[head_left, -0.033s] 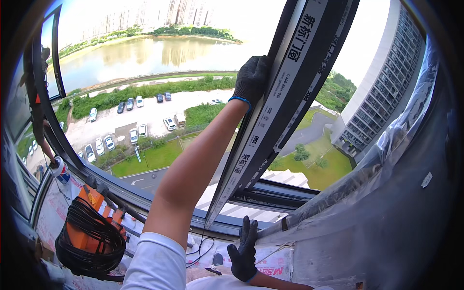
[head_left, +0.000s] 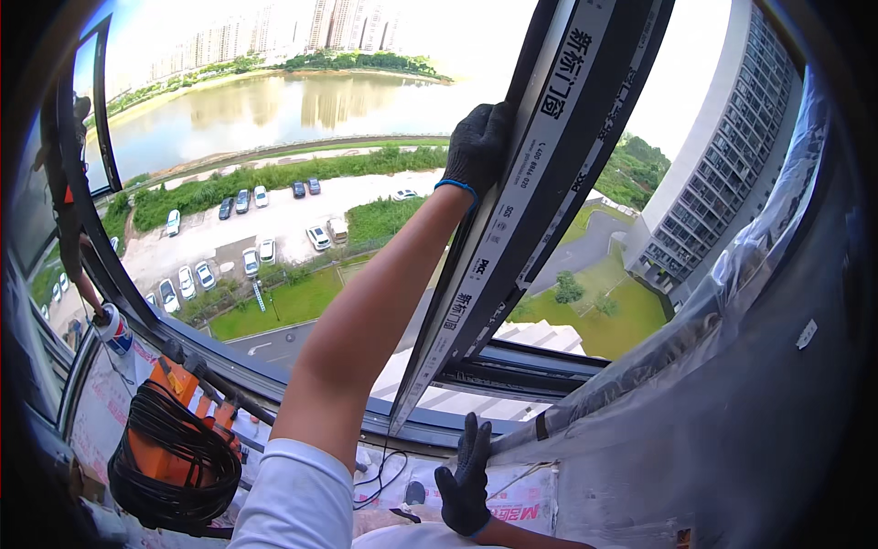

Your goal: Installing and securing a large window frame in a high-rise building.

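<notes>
A black knit glove with a blue cuff covers my left hand. Raised on an outstretched arm, it is closed around the left edge of a tall dark window mullion, which carries a printed white protective strip. The fingertips are partly hidden against the profile. Low down, near the mullion's foot and the lower window rail, my gloved right hand points its fingers upward with the thumb apart. Nothing shows in it, and whether it touches the wall beside it I cannot tell.
Orange equipment with a coiled black cable sits at lower left. Beyond it, a person's arm reaches down to a white and blue container. Plastic sheeting covers the right wall. A thin cable trails over the covered floor.
The whole view has shifted very slightly. My left hand keeps its place on the mullion, and my right hand stays open in nearly the same spot.
</notes>
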### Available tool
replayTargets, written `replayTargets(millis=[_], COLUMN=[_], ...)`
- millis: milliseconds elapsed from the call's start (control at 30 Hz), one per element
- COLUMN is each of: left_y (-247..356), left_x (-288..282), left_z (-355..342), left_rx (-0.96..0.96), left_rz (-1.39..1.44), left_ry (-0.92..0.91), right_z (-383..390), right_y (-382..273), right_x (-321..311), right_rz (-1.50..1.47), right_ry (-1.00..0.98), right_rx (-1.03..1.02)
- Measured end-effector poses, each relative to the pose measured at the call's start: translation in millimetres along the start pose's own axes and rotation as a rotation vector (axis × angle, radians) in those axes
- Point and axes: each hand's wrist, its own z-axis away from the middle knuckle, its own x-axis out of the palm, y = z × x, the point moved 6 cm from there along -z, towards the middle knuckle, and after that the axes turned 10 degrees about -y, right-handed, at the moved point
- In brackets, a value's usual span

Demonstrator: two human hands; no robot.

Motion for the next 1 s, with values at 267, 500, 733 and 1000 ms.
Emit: replayTargets(millis=[267,500,733,1000], left_y=[31,47,60,65], left_x=[7,14,12,15], left_z=[-54,-110,-148,-158], left_rx=[-0.098,-0.114,-0.199,-0.16], left_rz=[-0.026,0.115,0.243,0.009], left_ry=[0.01,-0.013,0.047,0.045], right_z=[90,151,181,83], right_y=[-5,-11,-32,-36], right_x=[5,-10,-36,-92], right_rz=[0.007,0.074,0.261,0.526], right_ry=[0.32,0.68,1.014,1.154], right_rx=[0.207,0.03,0.176,-0.093])
